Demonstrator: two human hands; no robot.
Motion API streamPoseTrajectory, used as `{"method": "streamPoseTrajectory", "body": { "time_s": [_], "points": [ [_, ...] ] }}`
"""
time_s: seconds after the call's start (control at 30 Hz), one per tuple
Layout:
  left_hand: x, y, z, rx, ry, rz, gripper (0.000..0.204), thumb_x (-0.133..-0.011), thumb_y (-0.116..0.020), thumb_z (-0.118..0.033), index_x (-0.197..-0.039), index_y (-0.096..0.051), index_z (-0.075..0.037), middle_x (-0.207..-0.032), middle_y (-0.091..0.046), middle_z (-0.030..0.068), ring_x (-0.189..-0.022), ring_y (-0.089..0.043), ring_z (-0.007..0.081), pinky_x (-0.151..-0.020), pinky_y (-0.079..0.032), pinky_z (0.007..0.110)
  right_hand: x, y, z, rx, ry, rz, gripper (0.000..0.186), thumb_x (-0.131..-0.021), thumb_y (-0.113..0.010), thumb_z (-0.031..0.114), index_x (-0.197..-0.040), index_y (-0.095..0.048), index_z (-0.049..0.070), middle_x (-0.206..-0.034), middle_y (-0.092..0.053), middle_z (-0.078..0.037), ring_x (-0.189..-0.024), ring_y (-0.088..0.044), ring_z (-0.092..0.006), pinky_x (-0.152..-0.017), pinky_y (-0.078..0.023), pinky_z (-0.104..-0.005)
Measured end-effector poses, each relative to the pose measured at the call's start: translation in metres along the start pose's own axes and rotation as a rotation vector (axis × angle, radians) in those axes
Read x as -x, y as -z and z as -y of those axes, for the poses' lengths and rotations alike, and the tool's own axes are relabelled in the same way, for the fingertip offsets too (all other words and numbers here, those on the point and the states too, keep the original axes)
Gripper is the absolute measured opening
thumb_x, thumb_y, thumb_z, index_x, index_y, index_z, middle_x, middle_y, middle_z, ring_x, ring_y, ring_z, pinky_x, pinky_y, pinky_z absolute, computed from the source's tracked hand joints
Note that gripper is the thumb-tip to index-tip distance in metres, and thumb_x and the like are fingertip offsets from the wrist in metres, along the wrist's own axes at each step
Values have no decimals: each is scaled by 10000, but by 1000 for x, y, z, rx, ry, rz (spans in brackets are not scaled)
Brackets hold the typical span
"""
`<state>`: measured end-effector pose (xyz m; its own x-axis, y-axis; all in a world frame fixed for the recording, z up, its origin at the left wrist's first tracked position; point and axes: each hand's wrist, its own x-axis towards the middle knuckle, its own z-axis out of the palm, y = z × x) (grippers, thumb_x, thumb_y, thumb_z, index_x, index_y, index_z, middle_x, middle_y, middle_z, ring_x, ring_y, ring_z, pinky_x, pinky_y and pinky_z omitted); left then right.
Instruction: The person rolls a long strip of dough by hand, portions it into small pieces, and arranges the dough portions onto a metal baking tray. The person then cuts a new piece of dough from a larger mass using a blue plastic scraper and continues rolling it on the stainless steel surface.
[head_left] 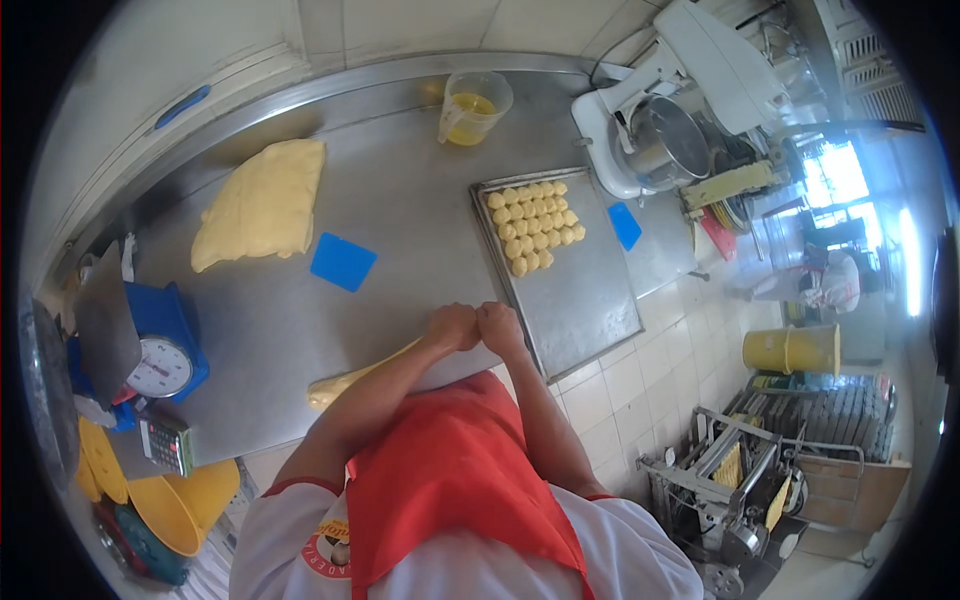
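Here, two hands (454, 328) (498, 325), one dough roll (345, 386), two scrapers (343, 262) (625, 228).

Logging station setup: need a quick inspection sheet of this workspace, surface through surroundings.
Surface: metal table; fine residue can't be judged.
Work items: dough strip partly hidden by the left forearm; dough slab; dough balls at the tray's far end.
Clutter: two blue scrapers, pitcher of yellow liquid, scale, calculator.
Hands: left hand and right hand together, fingers curled; contents hidden.
Cables: dark cord behind the mixer.
Surroundings: tiled floor, yellow bucket, person in background.
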<state>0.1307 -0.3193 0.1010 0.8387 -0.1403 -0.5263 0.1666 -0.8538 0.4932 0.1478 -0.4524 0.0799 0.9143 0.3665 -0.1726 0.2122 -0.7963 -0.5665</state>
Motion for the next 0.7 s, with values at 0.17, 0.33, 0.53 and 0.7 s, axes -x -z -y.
{"method": "streamPoseTrajectory", "body": {
  "time_s": [0.17,0.33,0.53,0.7],
  "points": [
    [-45,-13,77,212,210,-170,326,-782,-609,-287,-876,-713,7,-932,-688,256,-926,-680,384,-814,-540,472,13,55,28,-710,-96,695,207,-905,-625,235,-907,-709,46,-781,-666,-40,-655,-602,-161,-593,-496,-317],
    [-40,33,-41,311,41,-86,426,-733,-673,-380,-873,-698,22,-920,-680,265,-891,-674,399,-802,-529,481,-29,50,-147,-820,-221,-366,258,-906,-507,78,-1064,-673,-40,-996,-638,-132,-767,-640,-168,-671,-528,-326],
    [-54,-19,-57,241,-66,-236,555,-704,-676,-129,-1212,-516,26,-967,-620,293,-944,-614,454,-847,-503,481,-116,68,-166,-318,-326,-383,346,-808,-705,227,-1108,-683,56,-936,-658,-146,-719,-687,-237,-636,-538,-360],
    [-54,-35,-4,329,-193,-379,800,-670,-594,68,-1404,-287,-17,-1167,-479,332,-1111,-500,479,-959,-439,463,-89,73,-121,-68,-226,-433,411,-823,-724,225,-1184,-646,46,-927,-665,-143,-809,-665,-208,-685,-527,-344]
  ]
}}
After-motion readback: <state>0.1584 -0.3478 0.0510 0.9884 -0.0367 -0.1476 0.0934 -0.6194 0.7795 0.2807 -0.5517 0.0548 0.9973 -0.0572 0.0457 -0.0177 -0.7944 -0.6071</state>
